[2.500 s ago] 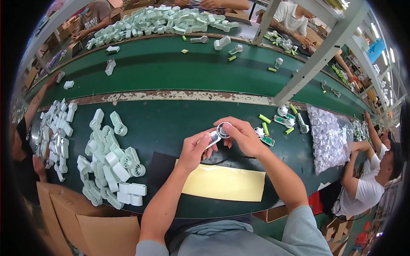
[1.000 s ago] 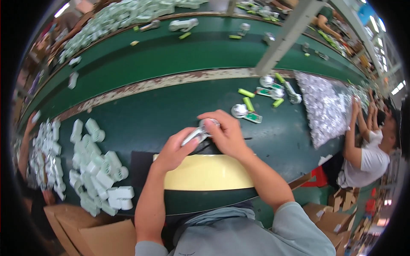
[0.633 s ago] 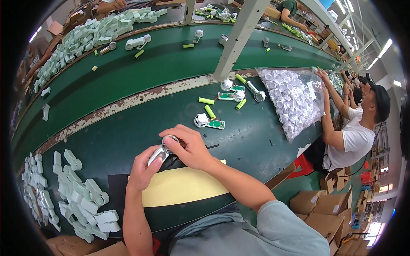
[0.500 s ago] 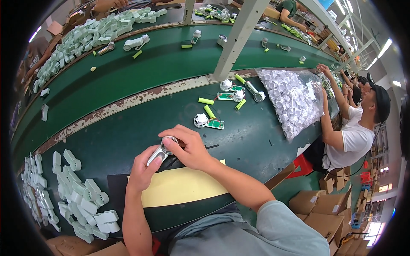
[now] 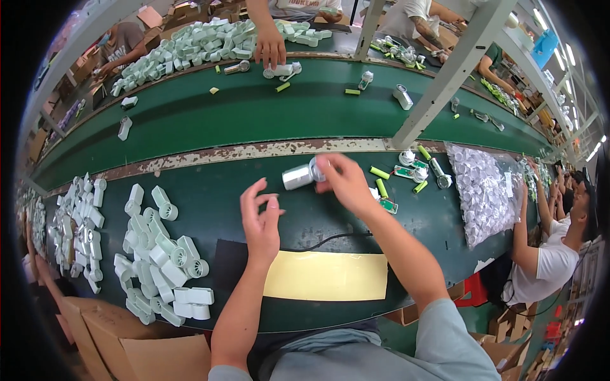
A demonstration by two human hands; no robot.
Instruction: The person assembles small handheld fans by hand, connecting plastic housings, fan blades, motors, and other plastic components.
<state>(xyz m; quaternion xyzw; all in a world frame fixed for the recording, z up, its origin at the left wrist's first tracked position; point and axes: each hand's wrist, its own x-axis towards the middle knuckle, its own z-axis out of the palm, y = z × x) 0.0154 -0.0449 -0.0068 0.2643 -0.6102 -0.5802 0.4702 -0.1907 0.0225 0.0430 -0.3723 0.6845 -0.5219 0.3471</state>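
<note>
My right hand (image 5: 344,183) grips a silver-grey handheld fan casing (image 5: 297,177) by its round end, above the green bench. Near it my left hand (image 5: 260,223) hangs open, fingers apart and nothing in them. Below both hands lies a pale yellow sheet (image 5: 325,277), beside a black mat (image 5: 230,260). Right of my right hand sit fan units with green circuit boards (image 5: 403,171) and white fan heads, partly behind that hand. Yellow-green battery cells (image 5: 380,173) lie around them. On the left is a heap of pale green fan casings (image 5: 159,257).
Past a chipped metal rail (image 5: 235,154) runs a green conveyor belt (image 5: 254,120) with scattered fan parts. A slanted post (image 5: 454,73) rises from the rail. A bag of white parts (image 5: 486,197) lies right, beside a seated person (image 5: 546,254). Across the belt, another person's hand (image 5: 271,47) touches a fan.
My left hand has let go of the fan casing and opened. My right hand has carried the casing up and away from the yellow sheet. The whole view has shifted. A co-worker's hand has reached onto the belt.
</note>
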